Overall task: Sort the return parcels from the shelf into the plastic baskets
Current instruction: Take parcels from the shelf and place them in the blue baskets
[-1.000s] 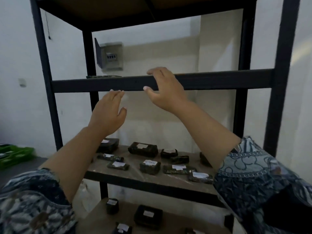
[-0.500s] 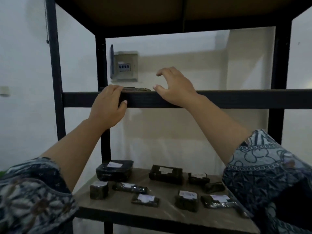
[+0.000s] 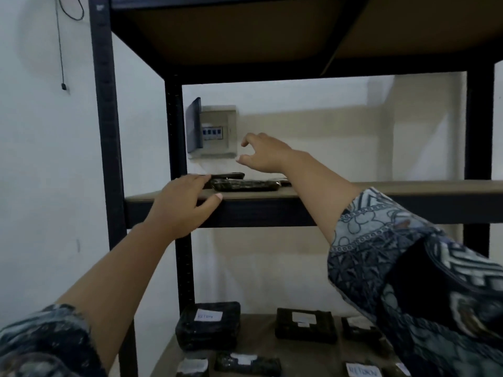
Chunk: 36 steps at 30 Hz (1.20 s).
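Free room above the flat parcels (image 3: 245, 185), under the top board (image 3: 245, 36), beside the back post (image 3: 174, 126).

The light is dim and soft, with no hard glare. The side wall (image 3: 40, 186) at 9 o'clock looks cold and bluish-white, while the back wall (image 3: 326, 148) toward 3 o'clock is warmer and beige, with a pale slanted streak on it. The underside of the top board (image 3: 245, 31) at 12 o'clock lies in deep shadow. The left hand (image 3: 185, 202) and the right hand (image 3: 261, 152) are lit evenly and their edges are soft. The whole picture is slightly blurred; the labels on the parcels (image 3: 208, 325) at 6 o'clock are hard to read. The patterned sleeve (image 3: 408, 281) at 4 o'clock is the most smeared. The black post (image 3: 104, 131) at 10 o'clock leans because of the wide lens.
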Tool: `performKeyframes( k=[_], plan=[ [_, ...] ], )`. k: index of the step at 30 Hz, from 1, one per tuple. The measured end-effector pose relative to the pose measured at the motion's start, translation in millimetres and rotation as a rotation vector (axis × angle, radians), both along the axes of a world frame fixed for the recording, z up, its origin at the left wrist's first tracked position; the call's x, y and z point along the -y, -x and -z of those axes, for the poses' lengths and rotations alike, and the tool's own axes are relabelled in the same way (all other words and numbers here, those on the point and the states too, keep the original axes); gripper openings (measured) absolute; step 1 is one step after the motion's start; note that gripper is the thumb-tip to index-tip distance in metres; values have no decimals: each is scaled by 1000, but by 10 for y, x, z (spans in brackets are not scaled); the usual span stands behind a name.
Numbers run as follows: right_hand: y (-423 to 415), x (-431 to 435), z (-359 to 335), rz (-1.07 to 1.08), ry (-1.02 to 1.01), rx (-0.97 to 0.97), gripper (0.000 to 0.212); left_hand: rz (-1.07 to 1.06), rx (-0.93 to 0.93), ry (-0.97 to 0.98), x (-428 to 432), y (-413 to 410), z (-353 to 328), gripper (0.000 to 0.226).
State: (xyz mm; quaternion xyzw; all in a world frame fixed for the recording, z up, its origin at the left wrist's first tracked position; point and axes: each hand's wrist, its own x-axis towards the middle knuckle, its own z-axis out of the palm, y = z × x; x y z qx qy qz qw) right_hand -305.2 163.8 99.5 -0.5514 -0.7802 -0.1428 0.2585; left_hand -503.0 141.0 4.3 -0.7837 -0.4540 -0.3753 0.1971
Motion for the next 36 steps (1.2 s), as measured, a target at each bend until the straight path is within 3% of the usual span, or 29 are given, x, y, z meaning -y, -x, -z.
performKeyframes(
  k=[6, 11, 16, 20, 22, 27, 32, 36],
  plan=[
    [318, -484, -205, 100, 289, 255, 62, -8, 30, -96, -88, 21, 96, 66],
    [415, -891, -217, 194, 417, 386, 62, 14, 57, -121, -112, 44, 121, 60],
    [326, -1076, -137, 154, 434, 323, 56, 28, 83, -148, -158, 36, 144, 59],
    [249, -1148, -240, 136, 434, 262, 30, 58, 102, -180, -164, 20, 152, 55],
    [231, -1178, -292, 144, 479, 225, 35, 58, 107, -194, -158, 19, 152, 54],
    [194, -1351, -134, 166, 572, 94, 89, 77, 133, -229, -176, 11, 176, 51],
    [165, -1549, 31, 180, 591, -72, 114, 86, 145, -244, -205, -10, 193, 50],
    [155, -1537, 42, 118, 571, -184, 117, 87, 135, -245, -200, -3, 198, 50]
  ],
)
